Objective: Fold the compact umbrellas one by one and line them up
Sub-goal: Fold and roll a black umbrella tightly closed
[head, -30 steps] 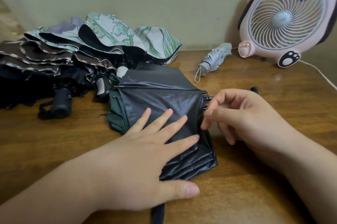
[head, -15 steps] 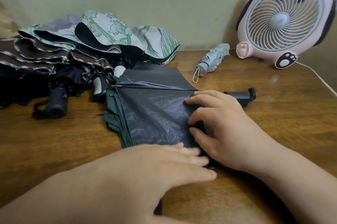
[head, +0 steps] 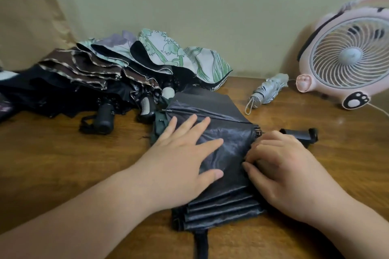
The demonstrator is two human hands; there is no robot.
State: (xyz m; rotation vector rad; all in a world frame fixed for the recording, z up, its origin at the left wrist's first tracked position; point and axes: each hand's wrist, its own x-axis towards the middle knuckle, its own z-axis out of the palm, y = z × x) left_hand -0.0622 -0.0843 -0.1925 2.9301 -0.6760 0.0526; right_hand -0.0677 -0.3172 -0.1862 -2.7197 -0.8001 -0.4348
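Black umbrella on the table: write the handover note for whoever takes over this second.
Left grip: flat, fingers straight, pressing on the black umbrella.
Right grip: fingers curled on its pleats, close to the handle.
Done: one silver umbrella lies folded near the fan.
Left: finish pleating and wrapping this one, then fold the pile of unfolded umbrellas at far left and line them all up.

Left hand (head: 183,159) flat, fingers (head: 189,127) spread, right hand (head: 284,170) curled, pinching
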